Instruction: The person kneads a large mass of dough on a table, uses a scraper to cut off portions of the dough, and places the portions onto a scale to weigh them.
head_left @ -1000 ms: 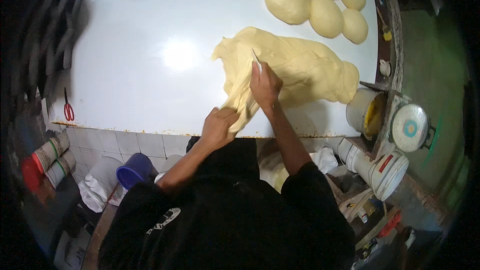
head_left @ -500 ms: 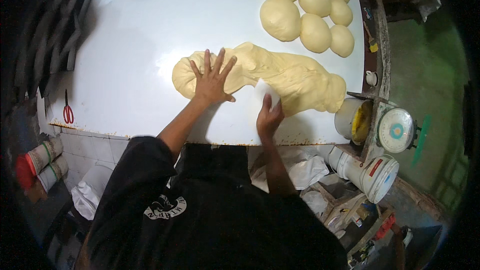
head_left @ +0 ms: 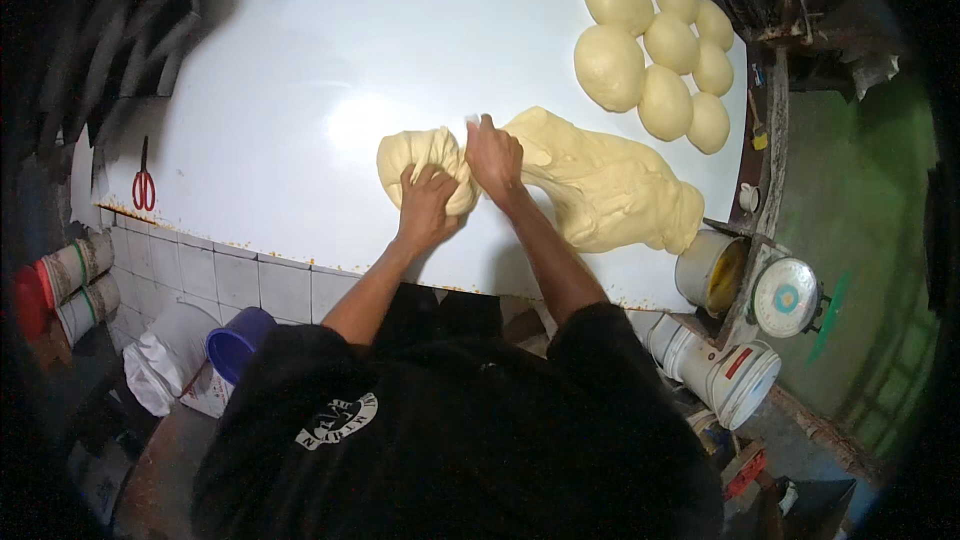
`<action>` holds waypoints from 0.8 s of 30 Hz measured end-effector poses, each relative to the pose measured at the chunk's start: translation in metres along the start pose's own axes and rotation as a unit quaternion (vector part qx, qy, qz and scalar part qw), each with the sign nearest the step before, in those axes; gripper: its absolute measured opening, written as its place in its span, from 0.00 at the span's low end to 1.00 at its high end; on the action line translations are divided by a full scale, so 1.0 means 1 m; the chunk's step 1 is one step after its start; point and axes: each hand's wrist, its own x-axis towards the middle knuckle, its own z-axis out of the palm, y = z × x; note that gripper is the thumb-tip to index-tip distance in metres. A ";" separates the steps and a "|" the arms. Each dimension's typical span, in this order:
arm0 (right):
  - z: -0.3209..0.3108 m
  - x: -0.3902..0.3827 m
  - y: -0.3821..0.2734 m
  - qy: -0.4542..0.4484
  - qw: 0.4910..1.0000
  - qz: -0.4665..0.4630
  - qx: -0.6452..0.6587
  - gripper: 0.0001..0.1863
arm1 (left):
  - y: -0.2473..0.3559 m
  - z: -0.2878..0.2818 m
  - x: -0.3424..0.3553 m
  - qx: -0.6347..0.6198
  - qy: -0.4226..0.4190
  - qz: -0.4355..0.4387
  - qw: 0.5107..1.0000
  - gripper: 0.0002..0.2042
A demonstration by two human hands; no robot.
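A smaller lump of pale yellow dough (head_left: 405, 152), folded and creased, sits on the white table. My left hand (head_left: 428, 208) grips its near right side, fingers curled into the surface. Right beside it, my right hand (head_left: 495, 158) is closed around a white dough scraper (head_left: 472, 123), with only a blurred bit showing above the fist. This hand is between the lump and the large mass of dough (head_left: 610, 185), which stretches to the right in a long, uneven slab. Whether the two pieces still join is hidden behind my right hand.
Several smooth dough balls (head_left: 665, 100) sit close together at the far right of the white table (head_left: 300, 60). Red-handled scissors (head_left: 144, 185) lie at the left. A metal pot (head_left: 705, 270), a dial scale (head_left: 785, 297) and white buckets (head_left: 735, 380) stand along the right side.
My left hand has gone from spread flat to curled on the lump. My right hand has moved left and away from me with the scraper, up against the lump, which looks more bunched.
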 end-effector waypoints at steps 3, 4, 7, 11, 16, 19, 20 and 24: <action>0.006 0.039 -0.029 -0.055 0.998 0.008 0.000 0.15 | 0.001 -0.034 -0.025 -0.093 0.022 -0.040 0.995 0.16; 0.004 0.043 -0.033 -0.091 0.996 0.010 -0.010 0.17 | 0.001 -0.045 -0.027 -0.106 0.024 -0.072 0.991 0.18; -0.024 0.040 -0.044 -0.077 0.989 0.069 0.104 0.23 | -0.010 -0.083 -0.022 -0.291 0.007 -0.244 0.925 0.21; -0.093 -0.011 0.014 0.078 0.954 0.127 0.261 0.24 | 0.042 -0.161 0.040 -0.104 -0.082 -0.144 0.981 0.16; -0.187 -0.152 0.136 0.256 0.903 0.150 0.309 0.25 | 0.187 -0.202 0.103 0.055 -0.115 0.012 0.992 0.12; -0.239 -0.257 0.201 0.320 0.853 0.256 0.324 0.22 | 0.317 -0.211 0.132 0.082 -0.075 0.138 0.984 0.19; -0.257 -0.288 0.214 0.322 0.839 0.305 0.316 0.22 | 0.310 -0.205 0.153 0.073 -0.020 0.256 0.964 0.26; -0.285 -0.396 0.255 0.428 0.760 0.365 0.325 0.22 | 0.463 -0.186 0.231 0.020 -0.012 0.367 0.930 0.21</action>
